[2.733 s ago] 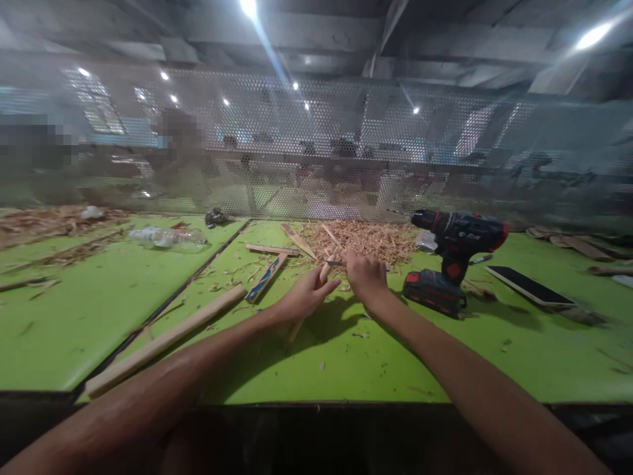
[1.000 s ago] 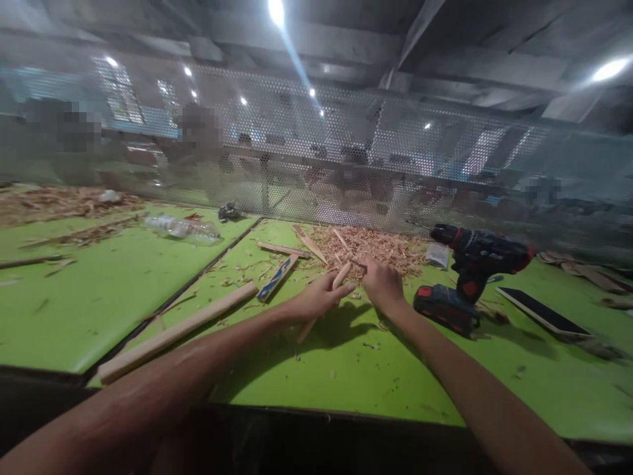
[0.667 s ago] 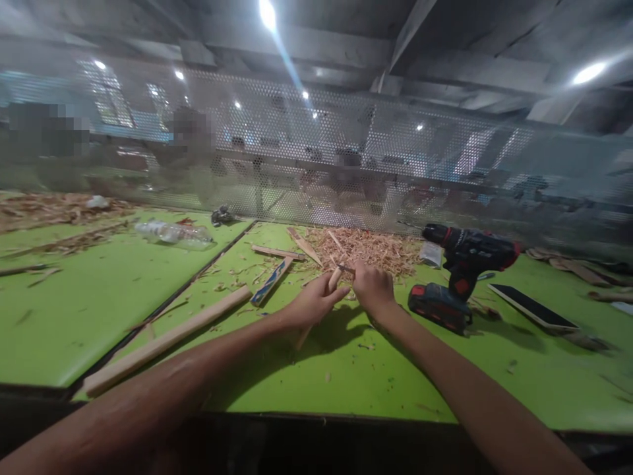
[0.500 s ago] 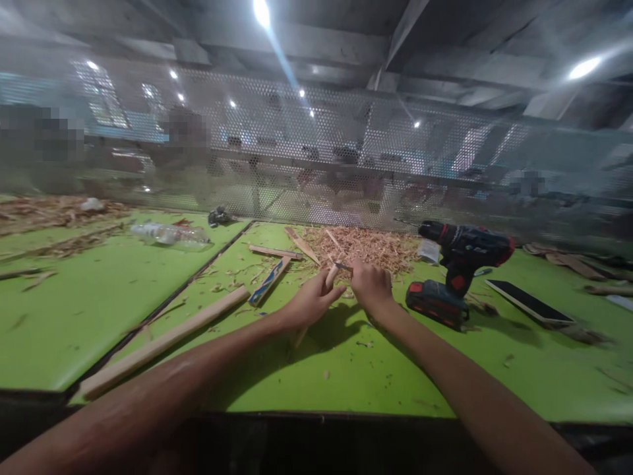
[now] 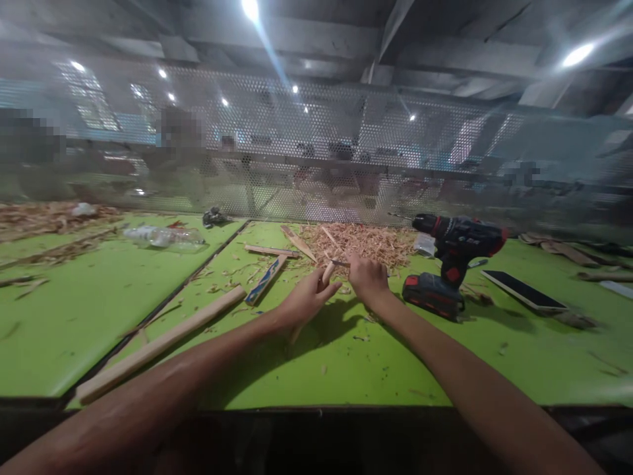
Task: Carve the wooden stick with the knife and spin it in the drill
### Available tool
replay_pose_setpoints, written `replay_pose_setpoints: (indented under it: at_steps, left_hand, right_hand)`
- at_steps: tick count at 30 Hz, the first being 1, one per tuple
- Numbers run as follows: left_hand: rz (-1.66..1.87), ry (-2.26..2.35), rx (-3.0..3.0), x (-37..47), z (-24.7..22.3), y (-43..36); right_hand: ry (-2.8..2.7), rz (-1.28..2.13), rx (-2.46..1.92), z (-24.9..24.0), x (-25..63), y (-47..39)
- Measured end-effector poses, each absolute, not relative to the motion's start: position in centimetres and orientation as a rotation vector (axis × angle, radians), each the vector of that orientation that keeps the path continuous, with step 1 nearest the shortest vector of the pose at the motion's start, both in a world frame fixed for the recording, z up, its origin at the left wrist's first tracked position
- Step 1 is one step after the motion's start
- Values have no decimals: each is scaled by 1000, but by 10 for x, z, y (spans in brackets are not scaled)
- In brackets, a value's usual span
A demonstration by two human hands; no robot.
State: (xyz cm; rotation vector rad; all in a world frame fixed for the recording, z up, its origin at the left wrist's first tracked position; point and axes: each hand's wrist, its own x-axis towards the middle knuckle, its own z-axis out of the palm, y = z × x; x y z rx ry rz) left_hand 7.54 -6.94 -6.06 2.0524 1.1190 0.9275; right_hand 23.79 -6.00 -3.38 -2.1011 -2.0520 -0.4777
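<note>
My left hand [image 5: 307, 297] is closed around a pale wooden stick [image 5: 328, 272], whose upper end sticks out past the thumb; its lower end shows below the palm. Just to the right, my right hand [image 5: 366, 276] is wrapped round a knife, with the handle hidden in the fist. The short knife blade [image 5: 340, 263] points left and lies at the stick's upper end. Behind both hands spreads a heap of curled wood shavings [image 5: 376, 243]. A blue-patterned wooden strip [image 5: 266, 280] lies left of my left hand.
A cordless drill [image 5: 452, 247] stands on its battery to the right, beside a dark flat phone-like slab [image 5: 524, 290]. A long wooden bar [image 5: 163, 343] lies at left on the green table [image 5: 306, 382]. A clear plastic bottle [image 5: 165, 237] lies farther left. Perforated mesh [image 5: 316, 178] rises behind.
The whole view has shifted slightly, so the table items appear a little farther left. Both hands keep nearly the same hold, with the blade still at the stick's end.
</note>
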Motion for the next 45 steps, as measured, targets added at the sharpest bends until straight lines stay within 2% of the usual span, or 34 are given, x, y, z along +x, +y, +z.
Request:
replay_pose_setpoints:
  at_steps: [34, 41, 45]
  left_hand:
    - [837, 1083, 2104, 69, -52, -73]
    - [790, 886, 2218, 69, -48, -81]
    - [840, 958, 2140, 66, -50, -74]
  right_hand:
    - [-1996, -391, -2062, -45, 245, -48]
    - [-1743, -377, -2262, -31, 283, -39]
    - [-1737, -405, -2196, -25, 278, -45]
